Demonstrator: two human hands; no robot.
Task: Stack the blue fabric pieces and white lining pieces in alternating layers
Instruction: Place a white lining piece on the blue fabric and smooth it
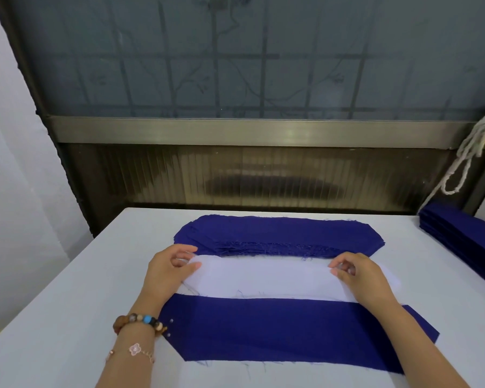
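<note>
A pile of several blue fabric pieces [277, 233] lies at the middle of the white table, its frayed near edges showing. Just in front of it lies a white lining piece [263, 280]. My left hand [168, 271] pinches its left end with curled fingers and thumb. My right hand [361, 275] pinches its right end the same way. Nearest to me a single blue fabric piece [277, 329] lies flat, partly under both wrists, with a white layer peeking out beneath its near edge.
A second stack of blue pieces [465, 236] sits at the table's right edge. A white rope [471, 152] hangs at the right above it. A metal-framed window panel [249, 133] stands right behind the table [53, 303].
</note>
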